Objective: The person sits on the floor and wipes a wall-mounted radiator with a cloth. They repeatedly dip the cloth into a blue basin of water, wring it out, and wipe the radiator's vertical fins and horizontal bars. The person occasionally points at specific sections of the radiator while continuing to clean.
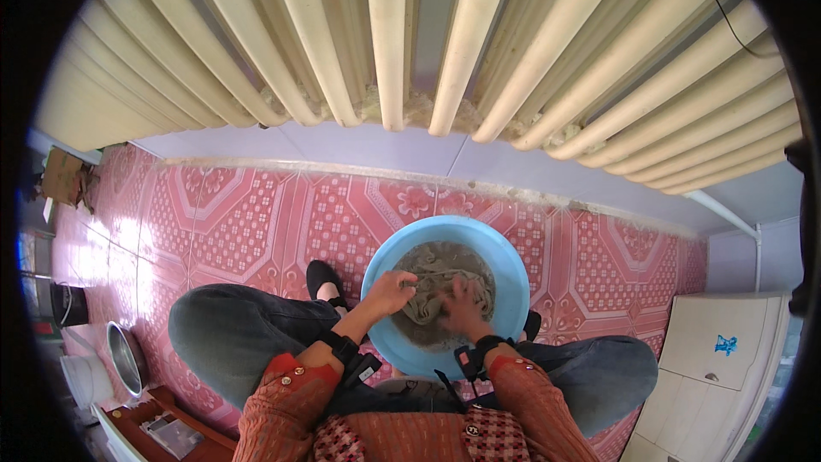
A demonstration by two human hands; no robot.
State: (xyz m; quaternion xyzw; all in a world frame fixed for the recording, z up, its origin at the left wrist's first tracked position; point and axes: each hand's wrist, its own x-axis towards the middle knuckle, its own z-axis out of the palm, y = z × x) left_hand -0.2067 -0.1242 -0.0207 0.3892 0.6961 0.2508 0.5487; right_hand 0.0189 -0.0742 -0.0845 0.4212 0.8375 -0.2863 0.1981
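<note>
We had one grey cloth (425, 304) in one blue basin (510, 282), left hand (390, 293) half-curled, right hand (464, 310) loosely spread; either's grip we couldn't tell.

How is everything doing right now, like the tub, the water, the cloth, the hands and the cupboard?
Blue tub: upright, partly filled
Water: murky, greyish
Cloth: wet, bunched up
Left hand: fingers curled at the cloth; grip unclear
Right hand: over the cloth, blurred, fingers seemingly spread
Cupboard: door looks shut
Black shoe: worn on a foot
</note>
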